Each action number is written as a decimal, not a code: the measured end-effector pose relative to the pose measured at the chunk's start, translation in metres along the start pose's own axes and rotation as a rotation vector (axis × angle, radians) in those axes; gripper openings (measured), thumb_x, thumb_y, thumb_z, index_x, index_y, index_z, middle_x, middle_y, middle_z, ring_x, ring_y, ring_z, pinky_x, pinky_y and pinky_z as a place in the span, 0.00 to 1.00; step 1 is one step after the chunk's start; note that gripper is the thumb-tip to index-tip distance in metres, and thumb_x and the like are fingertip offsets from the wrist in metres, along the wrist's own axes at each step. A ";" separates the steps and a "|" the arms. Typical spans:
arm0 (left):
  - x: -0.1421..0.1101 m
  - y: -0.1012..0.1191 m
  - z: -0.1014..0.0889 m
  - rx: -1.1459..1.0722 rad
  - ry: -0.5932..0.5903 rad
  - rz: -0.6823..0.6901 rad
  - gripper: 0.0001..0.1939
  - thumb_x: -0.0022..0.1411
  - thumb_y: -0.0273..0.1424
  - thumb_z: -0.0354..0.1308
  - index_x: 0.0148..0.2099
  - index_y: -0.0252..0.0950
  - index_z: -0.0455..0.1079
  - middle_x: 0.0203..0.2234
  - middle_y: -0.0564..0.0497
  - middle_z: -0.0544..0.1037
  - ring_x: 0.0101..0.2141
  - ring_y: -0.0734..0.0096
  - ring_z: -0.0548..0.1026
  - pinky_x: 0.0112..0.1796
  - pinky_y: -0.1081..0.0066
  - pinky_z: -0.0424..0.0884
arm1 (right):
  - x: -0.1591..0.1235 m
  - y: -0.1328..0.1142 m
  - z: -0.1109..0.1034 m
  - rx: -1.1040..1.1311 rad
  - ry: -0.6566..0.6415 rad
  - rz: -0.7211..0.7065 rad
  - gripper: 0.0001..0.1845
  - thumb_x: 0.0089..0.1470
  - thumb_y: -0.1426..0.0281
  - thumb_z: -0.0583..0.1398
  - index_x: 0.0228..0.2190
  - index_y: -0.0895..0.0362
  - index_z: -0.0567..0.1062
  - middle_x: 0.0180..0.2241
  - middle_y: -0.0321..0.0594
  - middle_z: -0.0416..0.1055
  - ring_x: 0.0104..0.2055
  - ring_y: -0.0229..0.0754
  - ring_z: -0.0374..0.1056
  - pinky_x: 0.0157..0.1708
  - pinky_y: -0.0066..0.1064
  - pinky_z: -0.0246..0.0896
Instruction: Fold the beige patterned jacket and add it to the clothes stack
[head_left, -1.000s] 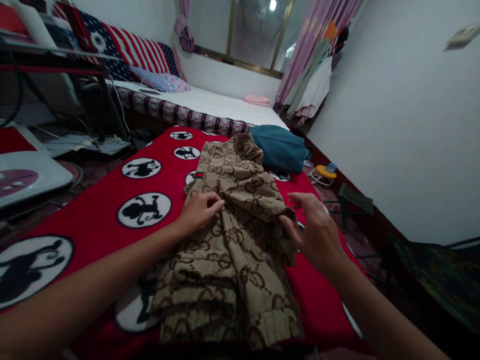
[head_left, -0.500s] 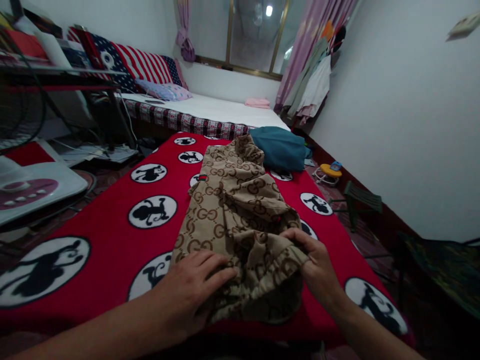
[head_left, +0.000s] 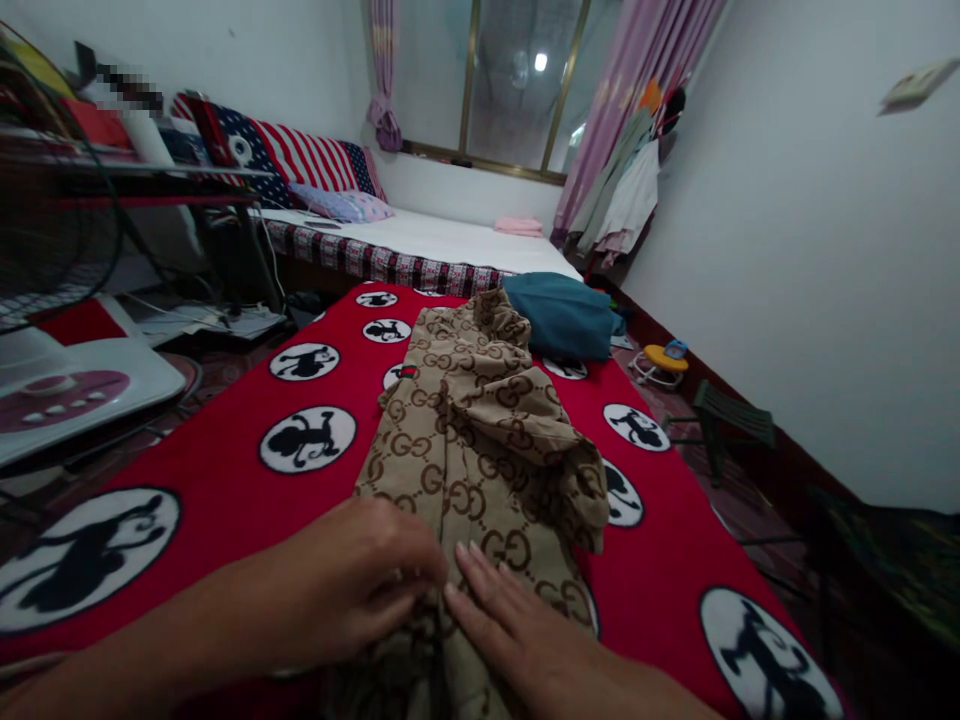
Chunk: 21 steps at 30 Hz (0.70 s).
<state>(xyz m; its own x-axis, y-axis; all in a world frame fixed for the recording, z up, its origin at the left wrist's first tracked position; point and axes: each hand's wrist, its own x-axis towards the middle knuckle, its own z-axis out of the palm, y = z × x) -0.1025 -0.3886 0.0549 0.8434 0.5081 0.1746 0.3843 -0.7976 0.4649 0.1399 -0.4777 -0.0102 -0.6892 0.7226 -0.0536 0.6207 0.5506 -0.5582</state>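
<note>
Since the patterned garment (head_left: 431, 460) runs down the frame's centre, my right hand (head_left: 525, 635) lies open and flat on it — probably steadying it — while my left hand (head_left: 367, 575) half-curls, its hold unclear.

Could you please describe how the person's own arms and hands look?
The left hand and right hand are both bare, with no gloves. The forearms are uncovered as far as the picture shows, with no sleeves in view. No watch shows at either wrist, and no rings can be made out, though some fingers are partly hidden.
</note>
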 end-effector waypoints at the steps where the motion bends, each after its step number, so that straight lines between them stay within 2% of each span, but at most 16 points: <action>1: 0.010 -0.003 -0.002 -0.057 -0.008 0.006 0.11 0.57 0.26 0.54 0.37 0.46 0.74 0.29 0.57 0.78 0.30 0.74 0.75 0.33 0.77 0.67 | -0.003 0.001 -0.007 0.053 0.067 -0.011 0.39 0.53 0.64 0.62 0.63 0.49 0.57 0.65 0.47 0.51 0.66 0.50 0.51 0.59 0.41 0.56; 3: 0.032 -0.013 -0.002 -0.152 0.022 0.014 0.11 0.60 0.26 0.53 0.41 0.44 0.74 0.33 0.54 0.79 0.36 0.71 0.76 0.38 0.75 0.68 | -0.010 0.003 -0.024 0.092 0.369 0.017 0.25 0.54 0.66 0.61 0.54 0.45 0.69 0.57 0.42 0.67 0.58 0.46 0.64 0.53 0.37 0.64; 4: 0.043 -0.019 0.000 -0.170 0.069 0.012 0.12 0.60 0.26 0.54 0.43 0.44 0.74 0.37 0.52 0.79 0.39 0.69 0.76 0.42 0.73 0.69 | -0.013 0.007 -0.032 0.053 0.566 0.061 0.20 0.55 0.68 0.61 0.50 0.44 0.71 0.52 0.41 0.71 0.55 0.45 0.67 0.51 0.38 0.66; 5: 0.054 -0.027 0.004 -0.171 0.117 0.018 0.14 0.60 0.26 0.54 0.46 0.43 0.73 0.42 0.51 0.78 0.43 0.67 0.75 0.45 0.71 0.69 | -0.016 0.012 -0.040 -0.023 0.753 0.127 0.19 0.55 0.70 0.60 0.49 0.44 0.71 0.51 0.41 0.71 0.54 0.46 0.67 0.52 0.40 0.65; 6: 0.064 -0.036 0.008 -0.159 0.165 0.026 0.17 0.59 0.25 0.55 0.50 0.43 0.71 0.46 0.49 0.75 0.47 0.66 0.73 0.48 0.69 0.68 | -0.018 0.019 -0.045 -0.117 0.898 0.204 0.23 0.53 0.70 0.61 0.51 0.45 0.69 0.52 0.43 0.69 0.56 0.48 0.65 0.54 0.44 0.63; 7: 0.074 -0.046 0.014 -0.132 0.208 0.030 0.21 0.57 0.25 0.55 0.54 0.42 0.69 0.51 0.48 0.72 0.50 0.64 0.71 0.51 0.67 0.67 | -0.020 0.027 -0.050 -0.205 0.975 0.281 0.29 0.51 0.70 0.62 0.55 0.47 0.66 0.55 0.45 0.66 0.59 0.51 0.61 0.57 0.49 0.59; 8: 0.083 -0.056 0.019 -0.097 0.244 0.030 0.25 0.56 0.24 0.56 0.57 0.42 0.66 0.54 0.46 0.69 0.53 0.63 0.69 0.53 0.65 0.65 | -0.021 0.035 -0.053 -0.264 0.991 0.358 0.35 0.49 0.70 0.63 0.58 0.48 0.61 0.57 0.47 0.62 0.60 0.53 0.58 0.58 0.52 0.57; 10: 0.099 -0.074 0.027 -0.015 0.290 0.012 0.32 0.53 0.22 0.57 0.61 0.42 0.62 0.58 0.44 0.64 0.55 0.60 0.67 0.54 0.62 0.65 | -0.022 0.049 -0.057 -0.277 0.917 0.462 0.37 0.49 0.71 0.60 0.60 0.50 0.58 0.57 0.47 0.63 0.59 0.54 0.60 0.56 0.52 0.59; 12: 0.111 -0.088 0.032 0.066 0.299 -0.014 0.36 0.52 0.22 0.58 0.63 0.43 0.60 0.58 0.45 0.64 0.54 0.59 0.68 0.52 0.62 0.67 | -0.022 0.053 -0.060 -0.226 0.837 0.473 0.32 0.48 0.75 0.55 0.56 0.50 0.62 0.53 0.44 0.68 0.54 0.50 0.66 0.51 0.46 0.66; 14: 0.121 -0.096 0.031 0.137 0.278 -0.023 0.32 0.54 0.22 0.56 0.61 0.45 0.64 0.54 0.47 0.69 0.48 0.61 0.72 0.46 0.65 0.70 | -0.021 0.042 -0.063 -0.196 0.826 0.428 0.30 0.47 0.77 0.53 0.52 0.48 0.66 0.50 0.42 0.70 0.51 0.48 0.68 0.48 0.42 0.68; 16: 0.125 -0.101 0.024 0.157 0.283 -0.002 0.22 0.57 0.22 0.52 0.52 0.45 0.72 0.45 0.49 0.75 0.41 0.65 0.75 0.41 0.68 0.70 | -0.020 0.020 -0.067 -0.184 0.810 0.347 0.30 0.47 0.75 0.55 0.53 0.46 0.66 0.49 0.42 0.71 0.50 0.48 0.69 0.45 0.38 0.69; 17: 0.126 -0.103 0.018 0.134 0.303 0.023 0.19 0.57 0.22 0.51 0.46 0.43 0.75 0.41 0.50 0.76 0.38 0.67 0.75 0.40 0.70 0.69 | -0.020 0.008 -0.069 -0.176 0.762 0.294 0.31 0.47 0.73 0.57 0.54 0.46 0.66 0.48 0.43 0.72 0.48 0.49 0.70 0.42 0.37 0.69; 19: 0.124 -0.106 0.005 0.043 0.338 0.075 0.16 0.54 0.20 0.51 0.38 0.39 0.77 0.35 0.50 0.76 0.35 0.69 0.74 0.38 0.73 0.68 | -0.018 -0.014 -0.073 -0.141 0.538 0.197 0.30 0.47 0.67 0.61 0.54 0.47 0.67 0.42 0.43 0.75 0.40 0.47 0.73 0.34 0.32 0.69; 21: 0.118 -0.110 -0.008 -0.057 0.262 0.102 0.15 0.48 0.18 0.51 0.32 0.36 0.77 0.31 0.51 0.75 0.33 0.71 0.73 0.36 0.75 0.67 | -0.015 -0.026 -0.077 -0.062 0.254 0.146 0.24 0.47 0.63 0.64 0.48 0.48 0.74 0.33 0.39 0.77 0.30 0.42 0.72 0.26 0.26 0.63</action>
<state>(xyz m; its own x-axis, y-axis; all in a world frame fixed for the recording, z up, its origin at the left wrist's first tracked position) -0.0483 -0.2378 0.0315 0.7481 0.4990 0.4374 0.2749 -0.8330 0.4801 0.1624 -0.4707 0.0689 -0.4805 0.8730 0.0835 0.7333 0.4522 -0.5077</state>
